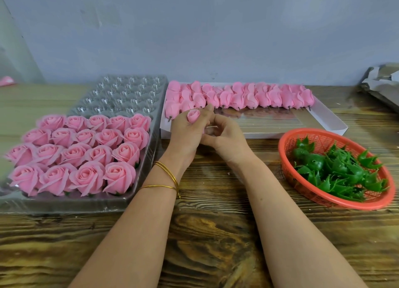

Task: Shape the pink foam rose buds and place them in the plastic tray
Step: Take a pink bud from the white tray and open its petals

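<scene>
My left hand holds a small closed pink foam rose bud upright, fingers curled round its lower part. My right hand sits against the left one, its fingers curled at the bud's base; what they pinch is hidden. The clear plastic tray lies at the left, its near rows filled with several opened pink roses, its far cups bare. A white cardboard box behind my hands carries several unshaped pink buds laid in rows along its far side.
A red plastic basket with several green calyx pieces stands at the right. Crumpled grey paper lies at the far right by the wall. The wooden table stretches toward me under my forearms.
</scene>
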A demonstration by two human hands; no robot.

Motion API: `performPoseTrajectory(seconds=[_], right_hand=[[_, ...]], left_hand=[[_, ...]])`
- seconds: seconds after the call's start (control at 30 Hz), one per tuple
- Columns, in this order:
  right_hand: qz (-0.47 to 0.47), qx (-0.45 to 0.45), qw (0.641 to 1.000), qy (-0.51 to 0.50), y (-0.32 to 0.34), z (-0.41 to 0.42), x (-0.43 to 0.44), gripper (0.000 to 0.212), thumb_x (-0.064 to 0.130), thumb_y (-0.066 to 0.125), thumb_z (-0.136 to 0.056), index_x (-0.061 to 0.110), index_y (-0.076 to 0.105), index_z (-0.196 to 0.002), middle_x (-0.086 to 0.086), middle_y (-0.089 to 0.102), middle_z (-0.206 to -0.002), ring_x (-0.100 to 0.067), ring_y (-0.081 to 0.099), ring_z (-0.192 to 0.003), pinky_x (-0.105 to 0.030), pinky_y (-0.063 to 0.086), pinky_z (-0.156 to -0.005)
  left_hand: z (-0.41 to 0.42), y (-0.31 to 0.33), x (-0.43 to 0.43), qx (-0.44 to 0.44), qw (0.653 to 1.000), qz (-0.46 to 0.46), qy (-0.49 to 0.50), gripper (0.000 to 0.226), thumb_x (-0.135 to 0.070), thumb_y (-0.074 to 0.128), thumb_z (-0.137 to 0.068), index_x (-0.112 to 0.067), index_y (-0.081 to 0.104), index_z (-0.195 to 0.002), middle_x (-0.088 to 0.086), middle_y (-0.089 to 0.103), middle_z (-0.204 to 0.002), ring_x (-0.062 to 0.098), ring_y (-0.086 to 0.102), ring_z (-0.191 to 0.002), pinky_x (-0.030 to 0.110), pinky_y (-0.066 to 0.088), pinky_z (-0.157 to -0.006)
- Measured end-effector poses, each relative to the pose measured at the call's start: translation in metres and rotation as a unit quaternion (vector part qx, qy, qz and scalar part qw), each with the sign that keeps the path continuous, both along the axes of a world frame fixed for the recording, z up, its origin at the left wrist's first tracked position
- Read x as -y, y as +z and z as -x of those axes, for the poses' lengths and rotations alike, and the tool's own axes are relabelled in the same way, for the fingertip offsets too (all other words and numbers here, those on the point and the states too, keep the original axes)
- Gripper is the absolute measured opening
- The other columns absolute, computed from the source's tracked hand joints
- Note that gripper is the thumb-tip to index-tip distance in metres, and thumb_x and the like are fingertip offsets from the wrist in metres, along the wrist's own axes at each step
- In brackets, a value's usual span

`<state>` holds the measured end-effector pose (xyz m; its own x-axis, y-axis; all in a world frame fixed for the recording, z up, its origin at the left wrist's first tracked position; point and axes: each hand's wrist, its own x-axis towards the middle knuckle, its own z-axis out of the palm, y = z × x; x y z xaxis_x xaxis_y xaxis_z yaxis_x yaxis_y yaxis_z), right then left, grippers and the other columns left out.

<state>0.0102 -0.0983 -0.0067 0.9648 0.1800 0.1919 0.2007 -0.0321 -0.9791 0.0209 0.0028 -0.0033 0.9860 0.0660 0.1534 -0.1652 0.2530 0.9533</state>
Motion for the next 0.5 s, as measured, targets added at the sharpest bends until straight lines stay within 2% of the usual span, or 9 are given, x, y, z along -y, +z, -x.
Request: performPoseTrajectory(seconds=[0.1,0.17,0.23,0.33,0.4,0.5], right_hand=[[-0.019,-0.008,1.000,0.012,0.0012,0.0020,0.0018,0.032,-0.009,0.068,-0.082,0.003,0.064,-0.112,-0.015,0.070,-0.095,-0.029,0.065,-0.089,-0.040,0.052,-0.093],[-0.028,-0.014,0.999,0.022,0.0009,0.0023,0.0024,0.034,-0.009,0.065,-0.084,0.005,0.064,-0.116,-0.025,0.068,-0.109,-0.040,0.064,-0.105,-0.046,0.049,-0.100],[-0.031,-0.017,0.999,0.024,0.0003,0.0018,0.0023,0.035,-0.010,0.064,-0.085,0.001,0.063,-0.119,-0.028,0.067,-0.114,-0.038,0.064,-0.107,-0.048,0.048,-0.102],[-0.031,-0.016,0.999,0.014,0.0011,0.0023,0.0005,0.035,-0.008,0.067,-0.078,0.001,0.067,-0.112,-0.018,0.071,-0.101,-0.025,0.066,-0.096,-0.043,0.052,-0.098],[-0.036,-0.023,0.999,-0.006,0.0028,0.0024,-0.0012,0.033,-0.001,0.065,-0.067,0.009,0.070,-0.098,-0.003,0.071,-0.083,-0.018,0.066,-0.085,-0.035,0.054,-0.086],[-0.078,-0.045,0.994,-0.067,0.0058,-0.0004,-0.0009,0.024,0.009,0.058,-0.061,0.013,0.064,-0.084,-0.006,0.065,-0.077,-0.020,0.062,-0.078,-0.043,0.055,-0.077]], left_hand=[[-0.0014,-0.0021,-0.0009,0.014,1.000,0.001,-0.007,0.017,-0.020,0.068,-0.089,-0.013,0.071,-0.073,0.006,0.071,-0.078,0.015,0.070,-0.078,0.030,0.057,-0.067],[-0.0018,-0.0032,-0.0012,0.020,1.000,0.001,-0.010,0.017,-0.017,0.068,-0.088,-0.017,0.073,-0.072,0.004,0.073,-0.078,0.014,0.071,-0.079,0.026,0.056,-0.065],[-0.0025,-0.0038,-0.0010,0.026,1.000,-0.003,-0.012,0.020,-0.017,0.068,-0.088,-0.019,0.075,-0.069,0.003,0.074,-0.079,0.014,0.072,-0.081,0.027,0.056,-0.066],[-0.0031,-0.0035,0.0001,0.026,1.000,-0.011,0.001,0.023,-0.018,0.068,-0.089,-0.020,0.075,-0.068,0.002,0.074,-0.077,0.015,0.071,-0.078,0.029,0.057,-0.066],[-0.0033,-0.0038,-0.0001,0.033,0.999,-0.035,0.026,0.020,-0.022,0.069,-0.088,-0.020,0.074,-0.069,0.007,0.073,-0.077,0.023,0.070,-0.078,0.040,0.059,-0.071],[-0.0021,-0.0032,-0.0021,0.065,0.990,-0.116,0.053,0.024,-0.032,0.067,-0.089,-0.012,0.073,-0.077,0.018,0.071,-0.083,0.035,0.068,-0.083,0.053,0.057,-0.077]])
